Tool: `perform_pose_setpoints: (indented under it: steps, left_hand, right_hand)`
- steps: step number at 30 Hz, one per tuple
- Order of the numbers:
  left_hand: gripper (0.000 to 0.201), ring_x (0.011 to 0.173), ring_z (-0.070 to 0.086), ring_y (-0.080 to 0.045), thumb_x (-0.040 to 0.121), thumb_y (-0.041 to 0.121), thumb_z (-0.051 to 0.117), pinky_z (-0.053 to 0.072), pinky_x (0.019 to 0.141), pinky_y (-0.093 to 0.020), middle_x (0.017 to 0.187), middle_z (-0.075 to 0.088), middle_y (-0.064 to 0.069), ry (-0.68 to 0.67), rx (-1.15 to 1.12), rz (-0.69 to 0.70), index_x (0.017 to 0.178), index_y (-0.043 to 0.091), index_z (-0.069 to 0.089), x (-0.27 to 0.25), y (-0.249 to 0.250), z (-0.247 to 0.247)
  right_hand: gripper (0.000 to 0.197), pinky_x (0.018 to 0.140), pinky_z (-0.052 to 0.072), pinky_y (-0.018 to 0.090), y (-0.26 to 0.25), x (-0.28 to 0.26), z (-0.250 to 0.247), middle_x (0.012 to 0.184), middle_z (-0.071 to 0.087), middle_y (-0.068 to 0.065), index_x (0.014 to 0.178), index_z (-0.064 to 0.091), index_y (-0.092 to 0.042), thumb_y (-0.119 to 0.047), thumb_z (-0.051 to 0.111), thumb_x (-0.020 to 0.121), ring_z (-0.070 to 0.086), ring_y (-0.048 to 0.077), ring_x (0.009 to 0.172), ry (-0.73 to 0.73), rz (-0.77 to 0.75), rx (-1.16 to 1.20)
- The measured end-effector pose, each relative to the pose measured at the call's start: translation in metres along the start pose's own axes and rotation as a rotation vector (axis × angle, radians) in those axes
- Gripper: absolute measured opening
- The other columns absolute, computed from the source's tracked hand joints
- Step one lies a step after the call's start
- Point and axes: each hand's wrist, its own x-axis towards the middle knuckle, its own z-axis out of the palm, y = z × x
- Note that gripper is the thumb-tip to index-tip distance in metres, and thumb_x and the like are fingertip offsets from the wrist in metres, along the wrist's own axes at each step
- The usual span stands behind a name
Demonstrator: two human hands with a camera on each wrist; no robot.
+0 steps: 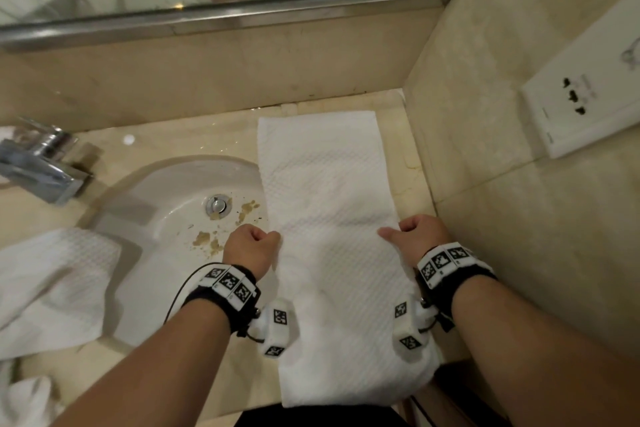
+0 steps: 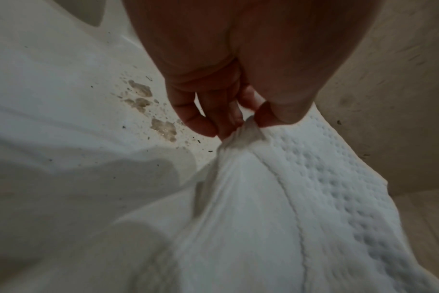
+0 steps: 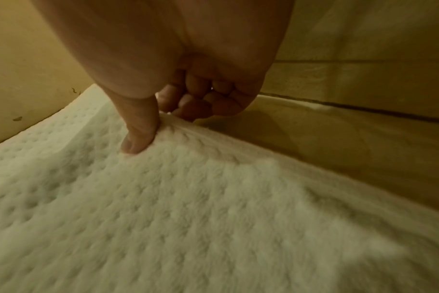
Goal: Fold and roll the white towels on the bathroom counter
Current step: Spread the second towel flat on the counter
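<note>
Towel [image 1: 329, 204] lies lengthwise on bench [image 1: 408, 149] right of sink [image 1: 166, 204], near end overhanging. Left hand [image 1: 251, 248] and right hand [image 1: 420, 236] pinch opposite long edges, probably keeping strip taut and square for folding.

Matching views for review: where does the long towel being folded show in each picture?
Head: towel centre-right, across the counter beside the sink.
Left wrist: lower right, edge pinched.
Right wrist: fills the lower half.
Shared landmark: brown stains in head and left wrist only.
</note>
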Motion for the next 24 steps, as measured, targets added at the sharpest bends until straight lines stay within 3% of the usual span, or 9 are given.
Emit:
perform_pose_setpoints:
  steps: [4, 6, 8, 10, 11, 13, 17, 20, 24]
  left_hand:
    - [0.020, 0.075, 0.059, -0.020, 0.087, 0.019, 0.065, 0.042, 0.061, -0.030, 0.089, 0.065, -0.005, -0.104, -0.063, -0.071, 0.104, 0.015, 0.055, 0.001, 0.002, 0.003]
    - [0.034, 0.082, 0.066, -0.026, 0.080, 0.016, 0.061, 0.050, 0.065, -0.032, 0.096, 0.068, -0.010, -0.187, -0.075, -0.140, 0.113, 0.020, 0.053, 0.009, 0.002, 0.006]
    - [0.048, 0.087, 0.067, -0.031, 0.072, 0.020, 0.057, 0.057, 0.078, -0.040, 0.101, 0.068, -0.012, -0.252, -0.195, -0.196, 0.119, 0.013, 0.057, 0.023, 0.006, 0.008]
    - [0.043, 0.092, 0.064, -0.029, 0.078, 0.033, 0.061, 0.054, 0.087, -0.042, 0.102, 0.066, -0.010, -0.247, -0.343, -0.244, 0.113, 0.007, 0.061, 0.037, 0.017, 0.009]
    - [0.050, 0.095, 0.065, -0.028, 0.080, 0.049, 0.065, 0.053, 0.092, -0.043, 0.105, 0.067, -0.007, -0.225, -0.363, -0.243, 0.113, 0.011, 0.062, 0.042, 0.023, 0.008]
    - [0.066, 0.097, 0.066, -0.027, 0.080, 0.071, 0.064, 0.053, 0.094, -0.042, 0.106, 0.069, -0.003, -0.191, -0.230, -0.154, 0.115, 0.015, 0.063, 0.046, 0.036, 0.006]
    - [0.045, 0.116, 0.063, -0.033, 0.103, 0.045, 0.051, 0.048, 0.104, -0.045, 0.123, 0.069, -0.010, -0.111, -0.020, 0.044, 0.124, 0.008, 0.064, 0.045, 0.054, 0.007]
    - [0.030, 0.109, 0.064, -0.032, 0.107, 0.035, 0.047, 0.048, 0.103, -0.046, 0.103, 0.069, -0.006, -0.110, -0.168, 0.035, 0.106, 0.011, 0.064, 0.046, 0.065, 0.001]
    - [0.052, 0.126, 0.057, -0.035, 0.105, 0.045, 0.046, 0.041, 0.113, -0.048, 0.135, 0.063, -0.017, -0.101, -0.274, 0.066, 0.135, 0.005, 0.058, 0.058, 0.090, -0.019]
  right_hand:
    - [0.033, 0.050, 0.035, 0.021, 0.000, 0.000, -0.001, 0.082, 0.067, 0.003, 0.093, 0.060, -0.013, -0.036, 0.080, 0.082, 0.056, 0.013, 0.062, 0.084, 0.030, -0.017]
    - [0.031, 0.056, 0.038, 0.022, -0.001, 0.003, -0.002, 0.089, 0.066, 0.001, 0.099, 0.058, -0.016, -0.037, 0.076, 0.086, 0.055, 0.010, 0.066, 0.094, 0.017, -0.019]
    - [0.030, 0.070, 0.043, 0.024, -0.008, 0.008, 0.000, 0.097, 0.067, 0.000, 0.104, 0.058, -0.020, -0.043, 0.069, 0.089, 0.059, 0.015, 0.076, 0.104, -0.017, -0.020]
    - [0.035, 0.078, 0.045, 0.027, -0.020, 0.016, 0.005, 0.103, 0.069, -0.001, 0.109, 0.061, -0.020, -0.050, 0.062, 0.091, 0.061, 0.018, 0.086, 0.134, -0.060, -0.009]
    - [0.040, 0.081, 0.046, 0.028, -0.027, 0.020, 0.007, 0.105, 0.068, -0.002, 0.113, 0.062, -0.019, -0.053, 0.061, 0.091, 0.061, 0.018, 0.089, 0.141, -0.071, 0.013]
    - [0.049, 0.087, 0.049, 0.029, -0.042, 0.027, 0.010, 0.107, 0.066, -0.005, 0.119, 0.060, -0.018, -0.057, 0.062, 0.089, 0.062, 0.018, 0.095, 0.121, -0.075, 0.061]
    - [0.051, 0.083, 0.048, 0.029, -0.063, 0.040, 0.017, 0.115, 0.067, 0.004, 0.114, 0.063, -0.009, -0.054, 0.062, 0.091, 0.063, 0.022, 0.093, -0.008, -0.098, -0.042]
    - [0.069, 0.097, 0.049, 0.037, -0.067, 0.046, 0.014, 0.129, 0.064, 0.011, 0.127, 0.061, -0.005, -0.064, 0.055, 0.090, 0.061, 0.031, 0.115, -0.014, -0.083, -0.071]
    - [0.046, 0.080, 0.047, 0.031, -0.091, 0.051, -0.015, 0.099, 0.068, 0.004, 0.100, 0.063, -0.015, -0.060, 0.058, 0.091, 0.064, 0.027, 0.090, 0.079, -0.184, -0.024]
